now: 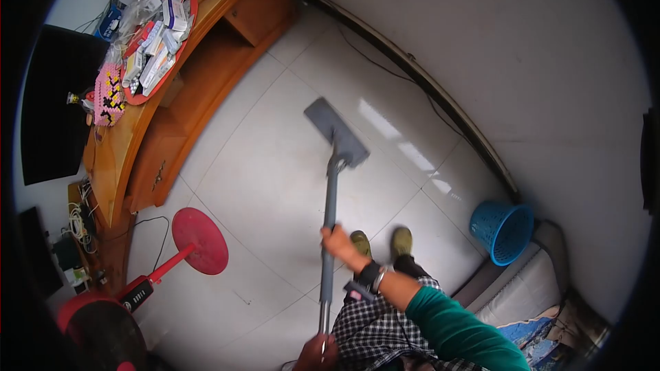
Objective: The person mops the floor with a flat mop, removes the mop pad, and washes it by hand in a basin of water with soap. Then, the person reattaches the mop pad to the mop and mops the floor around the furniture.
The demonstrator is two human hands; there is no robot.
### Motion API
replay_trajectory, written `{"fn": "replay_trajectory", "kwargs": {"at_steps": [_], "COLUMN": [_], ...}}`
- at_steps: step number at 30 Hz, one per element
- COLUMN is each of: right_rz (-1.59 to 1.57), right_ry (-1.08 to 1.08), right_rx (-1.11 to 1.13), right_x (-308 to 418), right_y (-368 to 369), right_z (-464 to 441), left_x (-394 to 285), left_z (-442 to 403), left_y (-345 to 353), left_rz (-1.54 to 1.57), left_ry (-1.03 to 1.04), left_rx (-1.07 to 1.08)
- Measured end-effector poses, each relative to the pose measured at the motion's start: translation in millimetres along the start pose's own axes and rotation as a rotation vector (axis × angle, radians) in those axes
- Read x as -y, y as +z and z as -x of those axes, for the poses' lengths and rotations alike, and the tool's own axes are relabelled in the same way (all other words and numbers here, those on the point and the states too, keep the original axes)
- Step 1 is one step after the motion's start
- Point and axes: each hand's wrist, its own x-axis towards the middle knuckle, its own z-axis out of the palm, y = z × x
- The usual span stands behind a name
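Note:
A grey flat mop reaches away from me, its rectangular head resting on the tiled floor. My right hand, with a dark watch on the wrist and a green sleeve behind it, is wrapped round the grey part of the handle. Lower down, near the bottom edge of the view, my left hand is closed round the metal part of the same handle. My feet in olive shoes stand just right of the handle.
On the left stand a red pedestal fan and a wooden cabinet, with a red tray of boxes on top. A blue basket lies tipped at the right beside a cushioned seat. A cable runs along the wall.

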Motion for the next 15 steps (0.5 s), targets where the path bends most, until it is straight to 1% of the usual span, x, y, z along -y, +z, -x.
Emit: {"fn": "replay_trajectory", "kwargs": {"at_steps": [1,2,3,4,5,6,7,8,9,10,11,12,13,15], "right_rz": [0.007,-0.002,0.016,0.091,0.151,0.082,0.057,0.015,0.062,0.188,0.39,0.437,0.183,1.039], "right_ry": [-0.046,-0.087,-0.142,-0.188,-0.231,-0.189,-0.217,-0.216,-0.239,-0.208,-0.451,-0.398,-0.103,-0.449], "right_rx": [-0.058,-0.101,-0.141,-0.194,-0.236,-0.183,-0.144,-0.162,-0.15,-0.042,-0.08,-0.037,-0.137,0.103], "right_x": [8.6,40.2,54.0,62.8,88.6,126.7,148.8,173.0,191.6,211.1,205.5,227.2,245.3,245.1], "right_y": [-8.8,-29.3,-41.7,-52.7,-67.4,-83.6,-90.6,-93.0,-94.1,-97.7,-91.0,-83.0,-70.5,-49.6], "right_z": [-37.0,-54.7,-91.8,-137.3,-161.6,-167.8,-194.5,-208.4,-226.3,-236.8,-272.9,-264.1,-254.3,-251.3], "left_x": [-6.1,-31.3,-57.9,-72.1,-83.0,-97.1,-113.2,-129.4,-142.7,-150.9,-157.4,-165.6,-159.3,-149.2], "left_z": [-33.5,-58.7,-85.7,-116.1,-146.8,-174.8,-199.7,-218.4,-236.2,-249.3,-259.7,-263.6,-261.4,-254.8], "left_y": [-8.8,-6.9,-2.5,-4.1,-9.4,-16.3,-23.6,-32.2,-40.7,-50.5,-61.5,-68.9,-73.5,-82.2], "left_rz": [0.625,0.673,0.723,0.745,0.767,0.762,0.764,0.754,0.747,0.778,0.811,0.79,0.82,0.845], "left_ry": [-0.311,-0.296,-0.28,-0.231,-0.182,-0.178,-0.171,-0.145,-0.125,-0.104,-0.08,-0.042,-0.045,-0.027], "left_rx": [0.213,0.227,0.242,0.267,0.289,0.309,0.327,0.321,0.316,0.367,0.416,0.393,0.379,0.288]}}
